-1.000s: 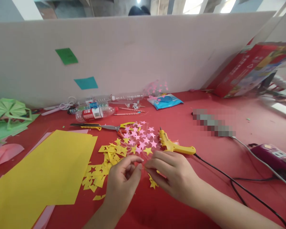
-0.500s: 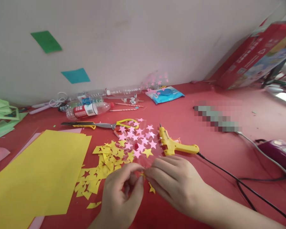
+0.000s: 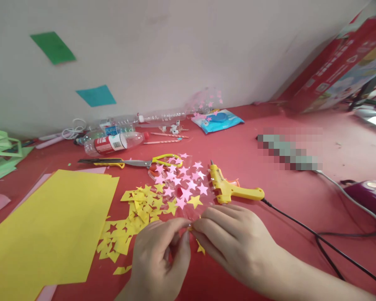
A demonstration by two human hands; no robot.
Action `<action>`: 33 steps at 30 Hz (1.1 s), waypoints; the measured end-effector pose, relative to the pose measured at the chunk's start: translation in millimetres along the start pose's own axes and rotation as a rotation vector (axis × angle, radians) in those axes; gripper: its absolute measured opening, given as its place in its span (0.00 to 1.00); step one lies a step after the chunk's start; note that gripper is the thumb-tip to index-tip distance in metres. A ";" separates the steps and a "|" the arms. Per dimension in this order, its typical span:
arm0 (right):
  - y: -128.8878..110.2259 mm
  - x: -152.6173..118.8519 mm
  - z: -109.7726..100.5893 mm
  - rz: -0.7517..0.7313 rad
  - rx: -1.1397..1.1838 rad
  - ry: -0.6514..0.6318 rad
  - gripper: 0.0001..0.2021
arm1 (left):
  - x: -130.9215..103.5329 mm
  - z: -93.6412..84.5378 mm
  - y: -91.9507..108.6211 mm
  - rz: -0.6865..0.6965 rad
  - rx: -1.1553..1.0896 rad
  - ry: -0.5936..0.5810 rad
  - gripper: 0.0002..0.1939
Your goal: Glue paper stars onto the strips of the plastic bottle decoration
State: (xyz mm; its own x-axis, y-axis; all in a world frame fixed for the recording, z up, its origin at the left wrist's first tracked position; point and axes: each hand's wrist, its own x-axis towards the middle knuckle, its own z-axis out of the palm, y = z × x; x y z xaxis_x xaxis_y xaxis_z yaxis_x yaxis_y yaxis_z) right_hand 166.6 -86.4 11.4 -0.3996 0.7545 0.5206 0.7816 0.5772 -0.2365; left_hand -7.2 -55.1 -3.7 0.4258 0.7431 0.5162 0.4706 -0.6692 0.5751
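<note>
My left hand [image 3: 163, 255] is closed in a pinch, thumb and forefinger meeting my right hand's fingertips. My right hand [image 3: 235, 234] is also closed, palm down. Between the fingertips shows a bit of a small yellow paper piece [image 3: 191, 227]; the fingers hide most of it. Just beyond the hands lie several pink stars [image 3: 186, 194], spread over clear plastic, with a yellow star [image 3: 194, 202] at their near edge. Another yellow star [image 3: 201, 247] lies below my right fingers. Yellow paper scraps [image 3: 141, 209] with star-shaped holes and cut stars are heaped left of the pink ones.
A yellow glue gun [image 3: 235, 191] lies right of the stars, its black cord trailing right. Yellow sheets [image 3: 56, 225] lie left. Behind are scissors [image 3: 138, 163], a box cutter [image 3: 103, 162], plastic bottles [image 3: 109, 144], a blue wipes pack [image 3: 218, 121] and a pixelated strip [image 3: 285, 152].
The view has shifted slightly. Both hands stay together over the same spot, with fingertips a little closer around the yellow piece, less of which shows.
</note>
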 end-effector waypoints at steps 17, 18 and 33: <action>-1.7 5.1 -1.2 0.108 0.134 0.081 0.09 | 1.3 3.0 3.2 -0.118 -0.049 0.015 0.07; -1.9 5.1 -0.6 0.110 0.140 0.082 0.09 | 1.2 3.2 4.1 -0.147 -0.055 0.013 0.07; -3.5 2.5 2.2 0.098 0.113 0.084 0.10 | 3.4 3.5 9.6 -0.233 -0.095 0.048 0.07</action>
State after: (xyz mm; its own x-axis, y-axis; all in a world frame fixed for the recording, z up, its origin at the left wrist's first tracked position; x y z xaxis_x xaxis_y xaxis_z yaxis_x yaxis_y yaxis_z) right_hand 161.8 -85.8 11.7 -0.2786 0.7829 0.5563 0.7542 0.5369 -0.3781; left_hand 1.5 -59.0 1.3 0.2758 0.8782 0.3908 0.4762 -0.4779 0.7381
